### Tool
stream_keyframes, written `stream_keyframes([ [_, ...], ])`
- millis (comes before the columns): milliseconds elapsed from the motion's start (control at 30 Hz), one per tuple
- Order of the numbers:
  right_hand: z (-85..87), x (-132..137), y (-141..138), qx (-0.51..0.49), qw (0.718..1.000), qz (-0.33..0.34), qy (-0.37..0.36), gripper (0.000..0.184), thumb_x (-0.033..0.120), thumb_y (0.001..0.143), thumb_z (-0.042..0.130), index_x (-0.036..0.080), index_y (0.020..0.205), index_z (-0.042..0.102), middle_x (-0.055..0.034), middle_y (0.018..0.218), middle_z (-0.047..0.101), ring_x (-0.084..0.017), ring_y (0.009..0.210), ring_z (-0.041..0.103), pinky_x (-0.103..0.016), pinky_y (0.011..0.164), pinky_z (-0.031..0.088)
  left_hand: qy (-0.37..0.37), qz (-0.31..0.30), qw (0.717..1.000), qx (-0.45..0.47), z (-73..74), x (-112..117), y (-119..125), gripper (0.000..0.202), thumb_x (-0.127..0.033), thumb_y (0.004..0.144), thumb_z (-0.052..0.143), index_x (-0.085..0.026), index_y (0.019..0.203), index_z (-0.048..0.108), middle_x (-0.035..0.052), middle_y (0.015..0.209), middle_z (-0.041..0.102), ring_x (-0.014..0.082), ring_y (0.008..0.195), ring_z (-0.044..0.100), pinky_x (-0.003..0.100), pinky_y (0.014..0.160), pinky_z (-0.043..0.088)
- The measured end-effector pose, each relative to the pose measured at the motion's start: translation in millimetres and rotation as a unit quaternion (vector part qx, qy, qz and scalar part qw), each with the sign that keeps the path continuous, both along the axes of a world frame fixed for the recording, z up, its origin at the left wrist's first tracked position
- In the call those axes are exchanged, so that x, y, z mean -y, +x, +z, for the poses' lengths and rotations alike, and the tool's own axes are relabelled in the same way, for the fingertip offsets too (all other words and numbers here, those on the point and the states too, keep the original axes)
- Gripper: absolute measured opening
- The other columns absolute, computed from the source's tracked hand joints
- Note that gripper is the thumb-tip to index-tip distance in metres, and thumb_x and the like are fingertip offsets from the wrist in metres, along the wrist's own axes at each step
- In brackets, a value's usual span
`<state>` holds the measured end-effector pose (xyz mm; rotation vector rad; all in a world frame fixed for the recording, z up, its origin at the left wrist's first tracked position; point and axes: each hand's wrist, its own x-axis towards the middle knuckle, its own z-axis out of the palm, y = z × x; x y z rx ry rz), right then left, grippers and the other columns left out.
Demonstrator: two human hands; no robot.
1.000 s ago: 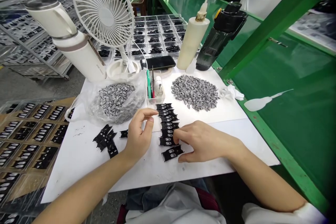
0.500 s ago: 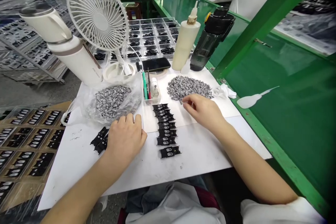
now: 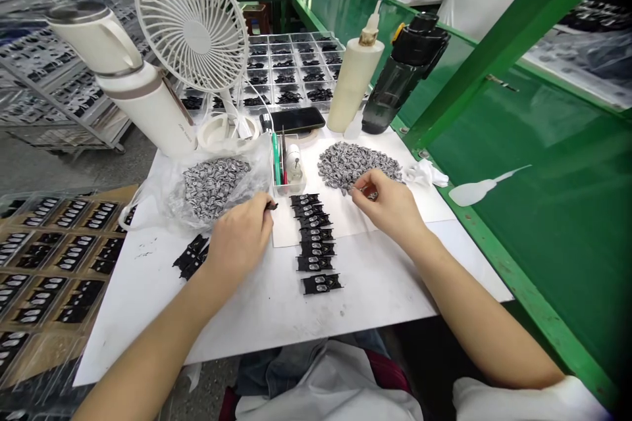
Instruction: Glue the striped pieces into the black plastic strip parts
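Here, left hand (image 3: 237,240): grip pinched shut on black clip (image 3: 270,206).
Right hand (image 3: 390,204): grip closed at metal pile (image 3: 345,161); contents unclear.
Handling: likely light, stiff; pinch the edges.

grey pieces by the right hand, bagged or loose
Loose: the grey pile lies bare on the white surface, right hand at its near edge.

Shows a small black clip (image 3: 271,206) pinched at the fingertips of the left hand (image 3: 239,237), just left of a column of like clips (image 3: 314,235) lying flat. Shows a low heap of grey metal bits (image 3: 345,161), near edge touched by the right hand (image 3: 390,207).
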<state>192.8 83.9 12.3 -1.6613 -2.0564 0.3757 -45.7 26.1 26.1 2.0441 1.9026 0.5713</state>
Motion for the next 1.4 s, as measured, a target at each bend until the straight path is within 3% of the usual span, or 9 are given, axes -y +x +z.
stream_keyframes([
  [67, -0.1, 3.8, -2.2, -0.097, 0.995, 0.016, -0.011, 0.009, 0.027, 0.077, 0.051, 0.02, 0.078, 0.047, 0.0001, 0.07, 0.061, -0.013, 0.06, 0.055, -0.027, 0.058, 0.042, -0.055, -0.001, 0.964, 0.26, 1.7, -0.3, 4.9, 0.013, -0.024, 0.082, 0.041, -0.021, 0.091, 0.05, 0.0028, 0.075, 0.06, 0.0168, 0.07, 0.058, 0.03, 0.065, 0.043],
  [167, -1.4, 12.1, -9.3, -0.182, 0.981, 0.06, -0.014, 0.008, 0.022, 0.078, 0.052, 0.02, 0.081, 0.045, 0.0002, 0.072, 0.06, -0.012, 0.061, 0.054, -0.025, 0.058, 0.044, -0.209, 0.016, 0.787, 0.58, 1.3, 3.3, 14.7, 0.013, -0.023, 0.078, 0.043, -0.02, 0.09, 0.049, -0.0008, 0.07, 0.055, 0.0098, 0.055, 0.05, 0.023, 0.053, 0.039],
  [267, -2.3, 20.0, -17.8, -0.186, 0.975, 0.124, 0.022, 0.006, 0.016, 0.08, 0.049, 0.019, 0.084, 0.052, -0.0015, 0.076, 0.057, -0.012, 0.066, 0.053, -0.025, 0.059, 0.044, -0.295, 0.023, 0.639, 0.71, -3.1, 8.7, 22.2, 0.024, -0.026, 0.078, 0.04, -0.017, 0.094, 0.054, -0.0022, 0.065, 0.045, 0.0052, 0.045, 0.035, 0.02, 0.044, 0.029],
  [333, -2.6, 23.5, -21.6, -0.179, 0.969, 0.166, 0.04, 0.01, 0.015, 0.082, 0.048, 0.02, 0.086, 0.056, -0.0028, 0.08, 0.057, -0.013, 0.07, 0.053, -0.025, 0.06, 0.044, -0.313, 0.018, 0.601, 0.735, -6.9, 11.5, 25.3, 0.03, -0.029, 0.078, 0.038, -0.015, 0.096, 0.058, -0.001, 0.067, 0.044, 0.0051, 0.045, 0.032, 0.02, 0.043, 0.027],
  [400, -2.7, 25.6, -23.3, -0.184, 0.962, 0.196, 0.053, 0.013, 0.016, 0.083, 0.048, 0.02, 0.089, 0.06, -0.0036, 0.082, 0.057, -0.013, 0.073, 0.054, -0.027, 0.063, 0.045, -0.312, 0.031, 0.605, 0.731, -10.2, 13.1, 27.6, 0.031, -0.026, 0.076, 0.039, -0.014, 0.095, 0.06, 0.0016, 0.073, 0.047, 0.0062, 0.048, 0.034, 0.021, 0.043, 0.026],
  [667, -5.0, 30.2, -27.5, -0.183, 0.9, 0.389, 0.065, 0.017, 0.014, 0.081, 0.054, 0.024, 0.092, 0.063, -0.0063, 0.11, 0.059, -0.018, 0.102, 0.054, -0.035, 0.084, 0.048, -0.355, 0.024, 0.716, 0.601, -11.4, 15.5, 35.5, 0.036, -0.012, 0.069, 0.043, -0.012, 0.103, 0.057, -0.0015, 0.057, 0.05, 0.0085, 0.051, 0.044, 0.021, 0.048, 0.035],
  [933, -7.1, 34.9, -35.4, -0.249, 0.932, 0.262, -0.03, 0.014, 0.02, 0.082, 0.053, 0.023, 0.089, 0.065, -0.0058, 0.098, 0.062, -0.016, 0.09, 0.06, -0.032, 0.076, 0.053, -0.193, 0.051, 0.755, 0.624, -15.4, 11.5, 30.3, 0.047, -0.026, 0.073, 0.064, -0.018, 0.116, 0.047, 0.0004, 0.075, 0.061, 0.0113, 0.068, 0.06, 0.028, 0.069, 0.051],
  [1133, -6.8, 37.7, -39.4, -0.394, 0.87, 0.215, -0.205, 0.011, 0.025, 0.077, 0.06, 0.021, 0.085, 0.068, -0.0043, 0.095, 0.056, -0.011, 0.068, 0.061, -0.028, 0.063, 0.056, -0.114, 0.023, 0.813, 0.57, -19.0, 13.7, 29.7, 0.05, -0.027, 0.078, 0.058, -0.025, 0.124, 0.041, -0.0039, 0.063, 0.056, 0.0091, 0.058, 0.054, 0.02, 0.056, 0.046],
  [1400, -6.3, 37.7, -34.4, -0.297, 0.925, 0.221, -0.087, 0.016, 0.024, 0.082, 0.054, 0.024, 0.093, 0.066, -0.0047, 0.089, 0.057, -0.014, 0.08, 0.059, -0.028, 0.067, 0.052, -0.136, -0.001, 0.822, 0.553, -23.9, 15.9, 32.5, 0.045, -0.027, 0.08, 0.052, -0.025, 0.125, 0.045, 0.0053, 0.092, 0.061, 0.0156, 0.078, 0.061, 0.03, 0.065, 0.056],
])
